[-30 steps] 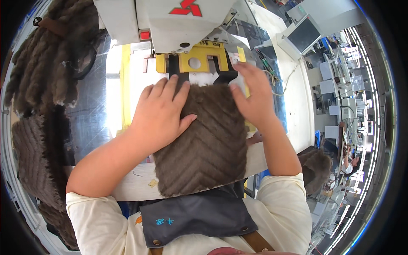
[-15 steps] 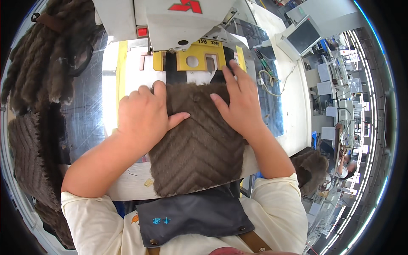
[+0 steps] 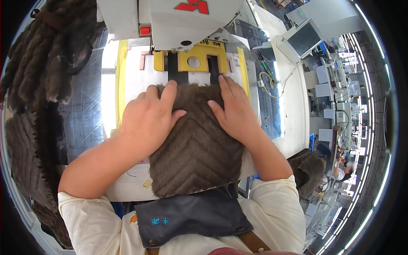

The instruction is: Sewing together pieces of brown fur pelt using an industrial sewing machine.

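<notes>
A brown fur piece (image 3: 193, 157) with chevron grooves lies before me on the machine bed. My left hand (image 3: 151, 110) rests on its upper left side, fingers slightly bent and thumb apart. My right hand (image 3: 233, 108) lies on the upper right side, fingers stretched toward a black strip (image 3: 213, 70). A second black strip (image 3: 178, 77) runs up from the fur's top edge under a yellow template (image 3: 191, 55) with a round hole and slots. Above the template is the white head of a sewing machine (image 3: 182, 19) with a red switch (image 3: 145, 30).
Piles of brown fur (image 3: 42, 55) fill the left side; another fur bundle (image 3: 307, 172) lies at the right. A monitor (image 3: 304, 38), cables (image 3: 267, 83) and green-handled tools (image 3: 262, 63) are at the right back. Beyond, a co-worker (image 3: 342, 170) sits among workstations.
My right hand has moved left and down to the fur's top edge; my left hand has shifted slightly left. The right black strip, bent aside earlier, now lies straight at the template's slot.
</notes>
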### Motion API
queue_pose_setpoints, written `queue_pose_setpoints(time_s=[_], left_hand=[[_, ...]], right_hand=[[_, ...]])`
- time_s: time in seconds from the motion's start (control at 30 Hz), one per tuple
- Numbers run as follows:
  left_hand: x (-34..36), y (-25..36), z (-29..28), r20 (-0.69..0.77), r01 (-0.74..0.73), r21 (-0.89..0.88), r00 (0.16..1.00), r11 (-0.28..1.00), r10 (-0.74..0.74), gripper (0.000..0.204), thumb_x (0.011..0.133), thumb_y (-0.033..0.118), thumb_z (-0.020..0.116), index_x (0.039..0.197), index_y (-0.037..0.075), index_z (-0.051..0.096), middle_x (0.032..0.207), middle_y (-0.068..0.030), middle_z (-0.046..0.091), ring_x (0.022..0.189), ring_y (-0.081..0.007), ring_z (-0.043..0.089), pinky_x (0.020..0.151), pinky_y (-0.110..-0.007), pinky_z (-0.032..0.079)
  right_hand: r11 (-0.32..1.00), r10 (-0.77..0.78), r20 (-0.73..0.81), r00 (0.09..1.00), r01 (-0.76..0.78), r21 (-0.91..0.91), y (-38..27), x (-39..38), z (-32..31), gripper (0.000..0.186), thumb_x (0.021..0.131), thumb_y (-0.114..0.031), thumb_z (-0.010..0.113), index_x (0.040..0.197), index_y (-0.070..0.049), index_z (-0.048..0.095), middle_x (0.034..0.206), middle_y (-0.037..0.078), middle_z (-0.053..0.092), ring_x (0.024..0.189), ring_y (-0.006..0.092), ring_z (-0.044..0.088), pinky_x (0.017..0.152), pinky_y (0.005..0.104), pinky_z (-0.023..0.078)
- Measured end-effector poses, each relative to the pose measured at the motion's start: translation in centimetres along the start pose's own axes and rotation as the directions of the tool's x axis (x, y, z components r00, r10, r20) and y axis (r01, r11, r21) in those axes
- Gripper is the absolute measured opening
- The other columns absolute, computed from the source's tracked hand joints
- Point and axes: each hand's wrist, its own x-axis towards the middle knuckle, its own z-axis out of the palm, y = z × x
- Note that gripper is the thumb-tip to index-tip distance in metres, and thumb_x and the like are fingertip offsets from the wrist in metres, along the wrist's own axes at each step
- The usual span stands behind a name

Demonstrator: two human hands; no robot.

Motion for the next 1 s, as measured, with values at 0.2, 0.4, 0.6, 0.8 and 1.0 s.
queue_pose_setpoints(time_s=[0.2, 0.4, 0.6, 0.8, 1.0], left_hand=[[-0.3, 1.0, -1.5, 0.172, 0.132, 0.181, 0.972, 0.975, -0.163, 0.068, 0.095, 0.033, 0.073, 0.153, 0.006, 0.048, 0.08, -0.0176, 0.067, 0.067, -0.0343, 0.069, 0.06, -0.043, 0.056], [-1.2, 0.6, -0.8, 0.151, 0.046, 0.193, 0.986, 0.98, -0.076, 0.063, 0.098, 0.027, 0.069, 0.153, 0.004, 0.048, 0.076, -0.0184, 0.067, 0.064, -0.0342, 0.069, 0.058, -0.043, 0.056], [-1.4, -0.3, -0.1, 0.061, -0.076, 0.239, 0.996, 0.968, 0.063, 0.05, 0.088, 0.005, 0.059, 0.137, -0.006, 0.062, 0.08, -0.0154, 0.066, 0.063, -0.029, 0.069, 0.059, -0.039, 0.058], [-1.6, -0.2, 0.4, 0.149, -0.031, 0.312, 0.989, 0.95, -0.017, 0.046, 0.102, 0.019, 0.059, 0.143, -0.003, 0.059, 0.075, -0.0169, 0.065, 0.062, -0.0313, 0.067, 0.055, -0.041, 0.055], [-1.1, 0.3, -0.3, 0.205, 0.032, 0.293, 0.974, 0.956, -0.095, 0.05, 0.1, 0.013, 0.055, 0.145, -0.01, 0.054, 0.069, -0.0162, 0.065, 0.056, -0.0301, 0.066, 0.053, -0.041, 0.056]], right_hand=[[1.0, 0.014, 0.019, 1.0, -0.014, -0.022, -0.8, -0.5, -1.1, 0.073, 0.096, -0.038, 0.071, 0.15, 0.006, 0.046, 0.152, 0.03, 0.048, 0.141, 0.0465, 0.047, 0.119, 0.0544, 0.035], [0.998, -0.064, 0.131, 0.989, 0.067, -0.018, -0.3, -0.2, -0.5, 0.075, 0.095, -0.042, 0.072, 0.15, 0.004, 0.048, 0.157, 0.024, 0.047, 0.145, 0.0442, 0.044, 0.122, 0.0529, 0.033], [0.981, -0.109, 0.104, 0.989, 0.09, 0.173, 0.3, 0.2, -1.3, 0.066, 0.095, -0.031, 0.073, 0.149, -0.001, 0.05, 0.154, 0.022, 0.049, 0.142, 0.0432, 0.047, 0.122, 0.051, 0.034], [0.146, 0.589, 0.358, 0.724, -0.531, 0.834, 1.8, -5.0, -3.7, 0.048, 0.094, -0.017, 0.075, 0.136, -0.002, 0.057, 0.133, 0.013, 0.061, 0.116, 0.0192, 0.062, 0.095, 0.0339, 0.052], [0.434, 0.548, 0.425, 0.72, -0.68, 0.591, 0.9, -3.7, -4.0, 0.042, 0.096, -0.015, 0.072, 0.133, -0.004, 0.058, 0.083, 0.003, 0.064, 0.074, 0.0099, 0.059, 0.066, 0.0296, 0.047]])
